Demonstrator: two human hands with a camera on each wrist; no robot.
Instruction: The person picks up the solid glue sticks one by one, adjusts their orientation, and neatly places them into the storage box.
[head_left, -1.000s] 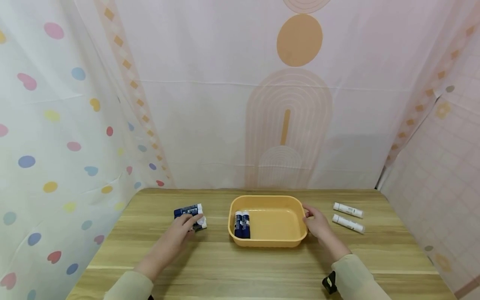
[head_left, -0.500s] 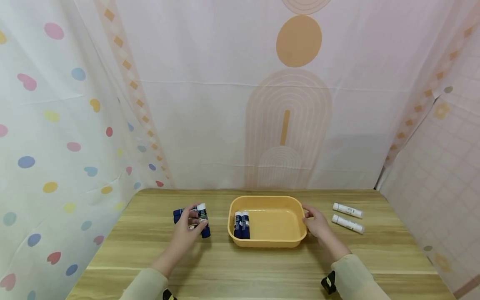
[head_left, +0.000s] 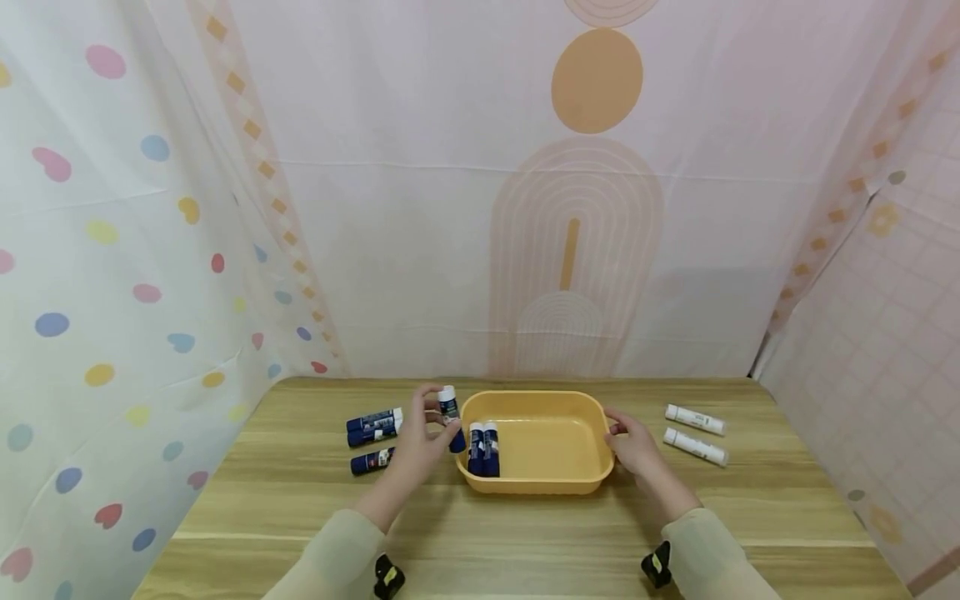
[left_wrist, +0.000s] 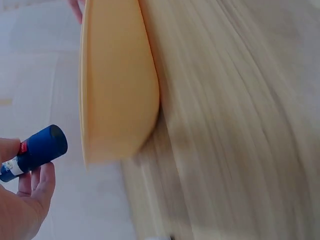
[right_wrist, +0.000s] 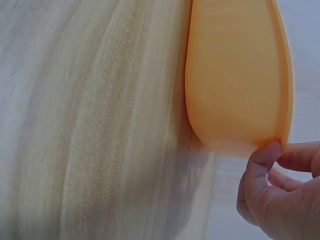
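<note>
My left hand [head_left: 422,437] pinches a blue glue stick [head_left: 451,421] with a white cap, cap end up, beside the left rim of the yellow plastic tray [head_left: 555,481]. In the left wrist view, thumb and fingers are round the glue stick [left_wrist: 42,147], its blue base towards the tray wall [left_wrist: 117,90]. My right hand [head_left: 636,446] holds the tray's right rim; the right wrist view has its fingertips [right_wrist: 270,150] right at the rim. Two similar blue glue sticks [head_left: 483,450] stand side by side at the left inside the tray.
Left of the tray, two blue glue sticks [head_left: 373,427] lie together on the wooden table [head_left: 525,542], with another blue glue stick [head_left: 371,461] nearer, partly behind the left hand. Two white tubes [head_left: 696,434] lie to the right. A patterned curtain [head_left: 420,250] hangs behind the table.
My left hand has picked up a glue stick from the left group and carried it right, to the tray's left rim. The right hand stays at the tray's right rim.
</note>
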